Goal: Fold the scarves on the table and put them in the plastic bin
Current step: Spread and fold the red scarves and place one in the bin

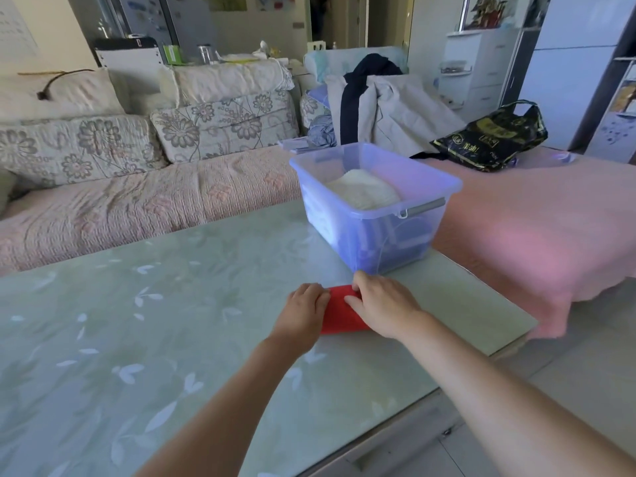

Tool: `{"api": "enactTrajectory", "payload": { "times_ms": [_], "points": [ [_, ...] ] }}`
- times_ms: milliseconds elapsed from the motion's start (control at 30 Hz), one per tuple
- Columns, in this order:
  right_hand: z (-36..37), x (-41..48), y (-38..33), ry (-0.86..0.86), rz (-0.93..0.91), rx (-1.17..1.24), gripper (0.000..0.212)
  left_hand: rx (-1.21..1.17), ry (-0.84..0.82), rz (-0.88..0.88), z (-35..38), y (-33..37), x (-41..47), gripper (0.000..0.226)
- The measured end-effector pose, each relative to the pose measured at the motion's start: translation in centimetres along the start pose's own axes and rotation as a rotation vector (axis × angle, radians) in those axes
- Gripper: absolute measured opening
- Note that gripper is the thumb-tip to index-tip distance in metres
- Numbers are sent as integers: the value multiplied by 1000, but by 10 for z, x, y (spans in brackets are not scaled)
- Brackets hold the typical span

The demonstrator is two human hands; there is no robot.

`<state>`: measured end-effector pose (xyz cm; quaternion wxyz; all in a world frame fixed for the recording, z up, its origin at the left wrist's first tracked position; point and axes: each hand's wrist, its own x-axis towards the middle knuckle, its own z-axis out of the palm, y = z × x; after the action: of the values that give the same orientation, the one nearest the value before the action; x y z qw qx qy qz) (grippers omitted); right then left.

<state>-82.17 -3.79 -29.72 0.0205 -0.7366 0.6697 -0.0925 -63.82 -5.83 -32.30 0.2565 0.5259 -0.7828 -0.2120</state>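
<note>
Left hand, right hand grip scarf.

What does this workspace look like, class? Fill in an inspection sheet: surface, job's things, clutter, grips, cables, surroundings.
Surface: pale green table, glossy, leaf-patterned.
Job's things: folded red scarf on the table; plastic bin just behind it, white folded cloth inside.
Clutter: black bag and clothes pile beyond the bin.
Grips: left hand and right hand both hold the red scarf.
Cables: possibly a dark cord on the sofa back.
Surroundings: living room, white drawers.
</note>
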Motion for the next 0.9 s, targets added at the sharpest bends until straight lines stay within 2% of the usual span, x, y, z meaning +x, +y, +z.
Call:
{"api": "enactTrajectory", "payload": {
  "times_ms": [100,133,267,367,500,667,800,900],
  "points": [
    [1,6,3,-154,-21,-11,54,298,3,-67,-10,12,14,27],
    [1,8,5,-186,-29,-27,55,333,-24,-98,-12,17,20,26],
    [-6,10,14,-324,-12,15,56,306,-301,-169,-21,28,46,29],
    [-15,5,22,-364,22,102,57,333,-518,-229,-36,34,58,32],
    [-16,1,23,-314,17,131,55,198,-556,-394,-40,32,61,60],
    [-14,-1,21,-265,-45,144,55,32,-683,-532,-43,24,55,66],
    [-16,-4,12,-160,-162,5,56,60,-663,-428,-48,23,44,62],
    [-11,-5,10,-33,-249,12,65,123,-495,-247,-50,28,30,52]
  ]
}}
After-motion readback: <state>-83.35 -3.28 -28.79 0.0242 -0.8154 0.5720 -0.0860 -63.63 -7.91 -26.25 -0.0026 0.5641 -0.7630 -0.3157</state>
